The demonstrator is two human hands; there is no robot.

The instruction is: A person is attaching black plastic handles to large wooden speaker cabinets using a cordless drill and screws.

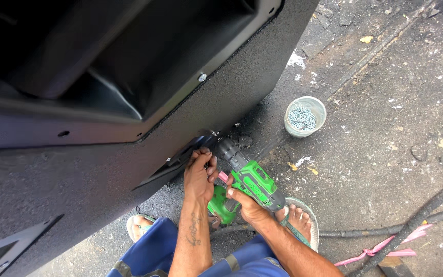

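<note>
Driving a screw, by the look of it: right hand (pixel 246 204) has its fingers wrapped tight around the grip of the green-and-black cordless drill (pixel 247 179), chuck aimed at the lower edge of the big black textured cabinet (pixel 242 77). Left hand (pixel 199 177) sits just beside the chuck, fingers curled and pinched at the bit tip against the panel; can't tell if there's a screw between them, too small.

Drill is held low near the ground, between the person's knees, nose touching or nearly touching the cabinet where a black plastic insert meets it.

Risks as I read it:
- fingertips right at the bit; a cam-out or slip would catch them
- drill comes in at an angle, so the screw may go in crooked or strip
- sandalled foot (pixel 298 218) under the drill, exposed if it drops
- small white plastic cup of silver screws (pixel 305 116) stands on the dirty concrete floor (pixel 385 154), near enough to get kicked over
</note>
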